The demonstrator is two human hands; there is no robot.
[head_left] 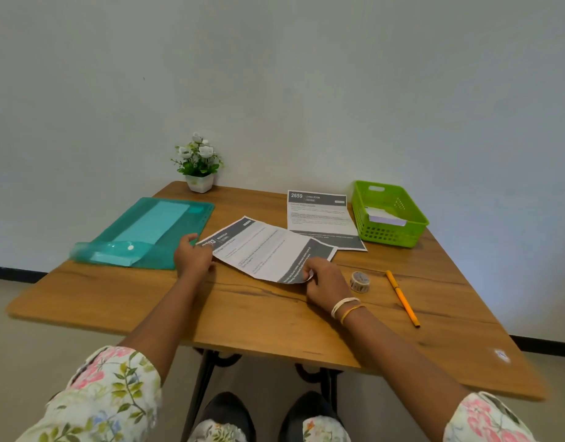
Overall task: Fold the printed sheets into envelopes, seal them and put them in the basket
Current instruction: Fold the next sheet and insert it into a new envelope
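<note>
A printed sheet (268,247) with dark header and footer bands lies slanted across the middle of the wooden table (259,317). My left hand (192,255) pinches its near left corner by the header. My right hand (326,282) pinches the near right corner at the dark footer, and that corner curls up a little. A second printed sheet (321,218), headed 2659, lies flat behind it. The green basket (413,232) stands at the back right and holds a folded white envelope (384,215).
A teal plastic folder (147,234) lies open at the left. A roll of patterned tape (360,281) and an orange pen (402,298) lie right of my right hand. A small potted plant (198,164) stands at the back edge by the wall.
</note>
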